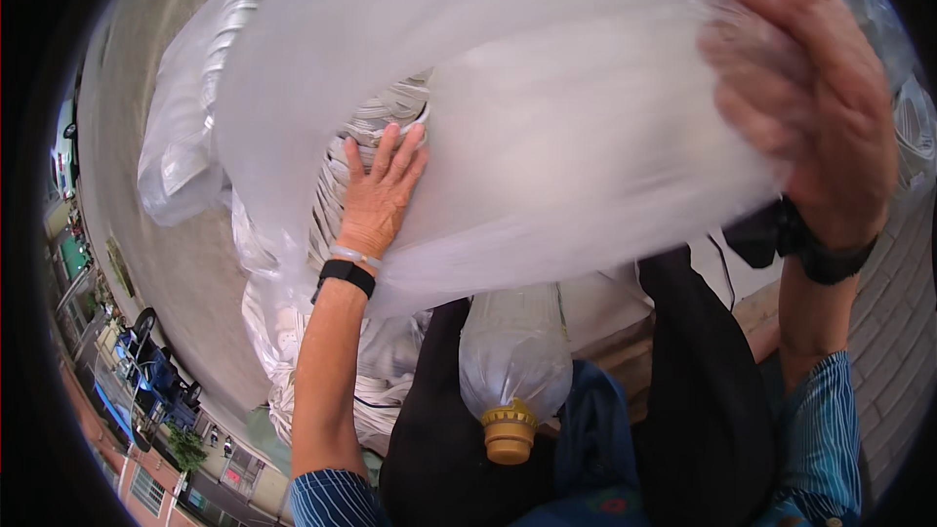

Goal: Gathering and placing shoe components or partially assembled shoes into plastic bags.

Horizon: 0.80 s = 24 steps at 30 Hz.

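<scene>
My left hand (379, 197) lies with fingers spread on a bundle of stacked whitish-grey strips (386, 107), whose exact kind I cannot make out. A large translucent plastic bag (547, 137) spreads above and around that bundle, filling much of the upper middle. At the upper right, my right hand (810, 98) is closed on the bag's edge; motion smears its fingers. Between my legs sits a clear plastic bottle (514, 361) with a yellow cap pointing toward me, its far end hidden under the bag.
Another plastic-wrapped bundle (185, 127) lies on the ground at the far left. More white bundled strips (376, 390) are by my left leg. A blue vehicle (146, 376) stands at the left, with buildings beyond. Brick paving (898, 332) runs along the right.
</scene>
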Available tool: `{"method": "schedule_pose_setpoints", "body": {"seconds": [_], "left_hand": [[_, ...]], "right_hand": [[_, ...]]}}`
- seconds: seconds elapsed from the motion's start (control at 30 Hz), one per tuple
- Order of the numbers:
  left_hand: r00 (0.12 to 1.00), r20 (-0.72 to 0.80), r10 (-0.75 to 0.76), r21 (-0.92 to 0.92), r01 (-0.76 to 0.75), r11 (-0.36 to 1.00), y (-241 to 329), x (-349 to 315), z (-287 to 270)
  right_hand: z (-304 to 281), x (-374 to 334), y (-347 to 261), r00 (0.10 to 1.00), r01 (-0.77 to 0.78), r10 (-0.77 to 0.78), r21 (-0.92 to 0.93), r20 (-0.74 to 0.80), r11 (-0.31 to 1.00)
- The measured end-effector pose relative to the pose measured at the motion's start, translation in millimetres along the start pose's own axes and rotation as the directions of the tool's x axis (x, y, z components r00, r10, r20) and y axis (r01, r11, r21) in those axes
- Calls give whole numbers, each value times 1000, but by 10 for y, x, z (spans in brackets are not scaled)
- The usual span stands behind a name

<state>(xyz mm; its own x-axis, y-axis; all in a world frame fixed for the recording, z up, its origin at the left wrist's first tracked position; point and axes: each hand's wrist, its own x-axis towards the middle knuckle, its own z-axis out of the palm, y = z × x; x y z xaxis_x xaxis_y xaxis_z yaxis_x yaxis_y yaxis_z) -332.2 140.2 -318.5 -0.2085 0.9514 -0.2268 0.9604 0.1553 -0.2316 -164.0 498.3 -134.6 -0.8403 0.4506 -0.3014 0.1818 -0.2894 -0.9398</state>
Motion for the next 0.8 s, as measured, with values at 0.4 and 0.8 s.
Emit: {"method": "schedule_pose_setpoints", "body": {"seconds": [0.4,0.8], "left_hand": [[447,455,-770,-754,654,-66,-405,-552,-514],[506,-144,-850,-389,761,519,-771,-1232,-1117]], "right_hand": [[23,42,-114,980,103,83,-820,181,563],[1658,-118,533,562,576,-170,-236,810,783]]}}
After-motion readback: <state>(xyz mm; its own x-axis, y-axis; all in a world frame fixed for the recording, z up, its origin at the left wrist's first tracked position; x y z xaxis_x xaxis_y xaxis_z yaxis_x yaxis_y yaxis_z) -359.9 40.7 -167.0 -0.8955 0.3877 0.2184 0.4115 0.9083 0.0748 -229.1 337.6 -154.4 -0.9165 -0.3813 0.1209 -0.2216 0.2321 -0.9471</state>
